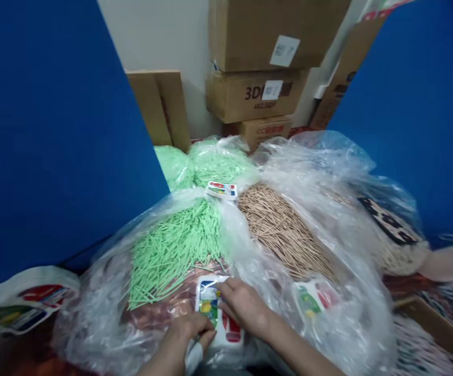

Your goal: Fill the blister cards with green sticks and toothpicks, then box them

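In the head view, a white printed packet (209, 305) with yellow, green, blue and red pictures lies in front of me, over the clear plastic bags. My left hand (189, 334) is closed at its lower left edge, thumb and fingers together. Something white (193, 355) shows by that palm. My right hand (246, 308) bends its fingers over the packet's upper right side. Just beyond is a heap of thin green sticks (175, 245) in an open clear bag. Brown sticks (281, 230) fill the bag to its right.
Another printed packet (222, 190) rests between the bags, and a larger one (26, 300) is at lower left. Blue panels (54, 130) stand on both sides. Cardboard boxes (255, 96) are stacked behind. At right, another person's arm (451, 261) reaches toward a bag.
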A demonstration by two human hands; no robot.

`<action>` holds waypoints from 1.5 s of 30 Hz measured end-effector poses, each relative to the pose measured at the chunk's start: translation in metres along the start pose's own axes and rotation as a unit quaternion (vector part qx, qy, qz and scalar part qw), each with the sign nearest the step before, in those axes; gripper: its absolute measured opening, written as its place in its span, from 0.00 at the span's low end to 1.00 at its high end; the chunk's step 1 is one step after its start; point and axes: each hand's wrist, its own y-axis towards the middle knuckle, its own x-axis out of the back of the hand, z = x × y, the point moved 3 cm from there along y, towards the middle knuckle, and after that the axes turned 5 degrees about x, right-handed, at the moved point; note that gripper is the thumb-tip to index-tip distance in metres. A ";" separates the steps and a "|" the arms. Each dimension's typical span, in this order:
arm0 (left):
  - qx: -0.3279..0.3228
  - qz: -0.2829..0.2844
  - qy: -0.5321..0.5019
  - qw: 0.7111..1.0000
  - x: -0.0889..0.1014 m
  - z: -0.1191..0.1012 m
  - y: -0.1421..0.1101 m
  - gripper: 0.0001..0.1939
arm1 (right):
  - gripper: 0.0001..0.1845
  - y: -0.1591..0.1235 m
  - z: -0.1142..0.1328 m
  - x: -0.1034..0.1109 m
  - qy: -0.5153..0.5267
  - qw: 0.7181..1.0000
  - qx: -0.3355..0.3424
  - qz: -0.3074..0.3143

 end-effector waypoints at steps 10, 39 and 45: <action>-0.105 0.117 0.094 0.983 0.008 0.023 0.028 0.09 | 0.05 0.040 -0.042 -0.004 -0.093 0.987 -0.129 0.030; -0.046 -0.099 -0.088 0.990 0.000 0.033 0.002 0.16 | 0.16 0.023 -0.016 0.011 -0.085 0.993 -0.022 -0.074; 0.058 -0.185 -0.219 0.956 0.002 0.041 0.019 0.45 | 0.15 0.018 0.021 0.041 0.056 0.989 0.046 -0.132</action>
